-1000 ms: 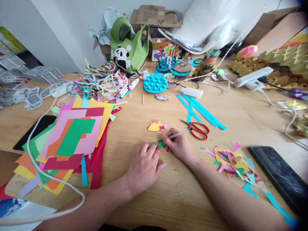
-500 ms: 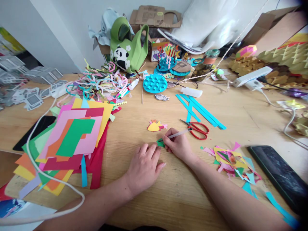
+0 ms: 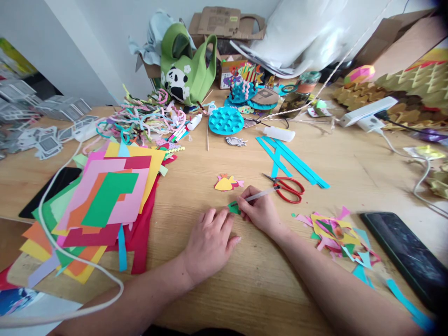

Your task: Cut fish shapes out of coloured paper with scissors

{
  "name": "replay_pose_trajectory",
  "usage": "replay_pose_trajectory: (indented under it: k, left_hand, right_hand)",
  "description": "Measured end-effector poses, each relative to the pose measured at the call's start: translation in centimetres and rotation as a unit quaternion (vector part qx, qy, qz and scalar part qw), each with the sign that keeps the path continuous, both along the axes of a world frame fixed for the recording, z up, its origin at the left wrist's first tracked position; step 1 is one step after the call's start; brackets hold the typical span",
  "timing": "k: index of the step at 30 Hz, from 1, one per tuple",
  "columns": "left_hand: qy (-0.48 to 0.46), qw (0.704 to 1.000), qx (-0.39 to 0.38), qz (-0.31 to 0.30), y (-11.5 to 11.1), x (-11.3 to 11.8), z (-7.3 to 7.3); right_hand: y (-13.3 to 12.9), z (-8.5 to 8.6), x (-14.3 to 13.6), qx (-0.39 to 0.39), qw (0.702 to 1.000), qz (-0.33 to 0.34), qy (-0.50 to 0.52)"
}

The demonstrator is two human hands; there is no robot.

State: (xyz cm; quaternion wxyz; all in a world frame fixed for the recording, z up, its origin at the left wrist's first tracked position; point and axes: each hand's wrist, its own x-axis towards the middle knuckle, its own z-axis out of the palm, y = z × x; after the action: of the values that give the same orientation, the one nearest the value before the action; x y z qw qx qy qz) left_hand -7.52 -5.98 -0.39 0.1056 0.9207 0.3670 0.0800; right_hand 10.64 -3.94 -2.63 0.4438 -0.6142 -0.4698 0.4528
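Observation:
My right hand (image 3: pixel 259 212) is closed round a pale, translucent pen (image 3: pixel 261 193), its tip down at a small green paper piece (image 3: pixel 233 207) on the table. My left hand (image 3: pixel 212 238) lies flat with fingers stretched out, its fingertips pressing the edge of that green piece. Part of the green paper is covered by my fingers. Just beyond it lie fish-shaped paper cutouts (image 3: pixel 224 184), a yellow one on top with pink and orange showing beneath. Red-handled scissors (image 3: pixel 290 190) rest partly spread beyond my right hand, by several blue paper strips (image 3: pixel 297 161).
A stack of coloured paper (image 3: pixel 115 196) lies at left, with a white cable (image 3: pixel 44 224) across it. Paper scraps (image 3: pixel 336 228) and a phone (image 3: pixel 399 252) are at right. Behind are a blue bumpy disc (image 3: pixel 226 121), pipe cleaners (image 3: pixel 140 116) and a green panda bag (image 3: pixel 189 70).

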Motion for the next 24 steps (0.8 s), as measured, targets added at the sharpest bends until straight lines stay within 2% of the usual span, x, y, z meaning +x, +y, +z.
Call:
replay_pose_trajectory:
  k: [24]
  left_hand:
    - [0.009, 1.000, -0.008, 0.000, -0.09, -0.05, -0.02]
  right_hand:
    - [-0.08, -0.13, 0.05, 0.009, 1.000, 0.000, 0.004]
